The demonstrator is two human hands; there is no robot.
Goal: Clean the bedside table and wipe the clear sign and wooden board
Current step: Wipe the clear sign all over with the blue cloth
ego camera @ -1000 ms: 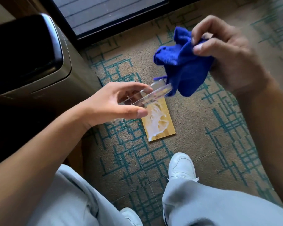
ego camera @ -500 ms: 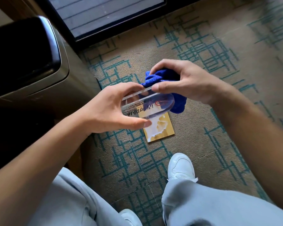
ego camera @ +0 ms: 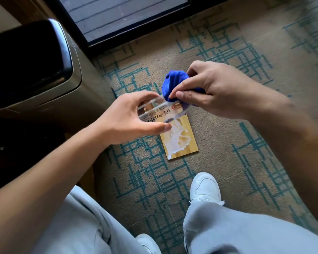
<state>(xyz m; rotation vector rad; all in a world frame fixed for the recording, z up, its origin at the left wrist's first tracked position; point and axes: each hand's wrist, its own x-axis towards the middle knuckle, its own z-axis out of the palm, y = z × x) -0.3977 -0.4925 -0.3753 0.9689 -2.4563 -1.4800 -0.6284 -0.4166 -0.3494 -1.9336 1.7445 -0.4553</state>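
Beige carpet (ego camera: 228, 143) with teal line pattern underfoot. White sneaker (ego camera: 205, 187) at lower centre, second white sneaker (ego camera: 147, 242) at bottom edge; light grey trousers (ego camera: 237, 231) above both. Dark-framed glass door (ego camera: 121, 15) along top edge.

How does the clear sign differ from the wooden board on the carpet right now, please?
The clear sign is held in the air by the left hand while the right hand presses a blue cloth to it; the wooden board lies flat on the carpet, untouched. The sign is see-through with printed text; the board is opaque, smeared white. Both are flat rectangular pieces.
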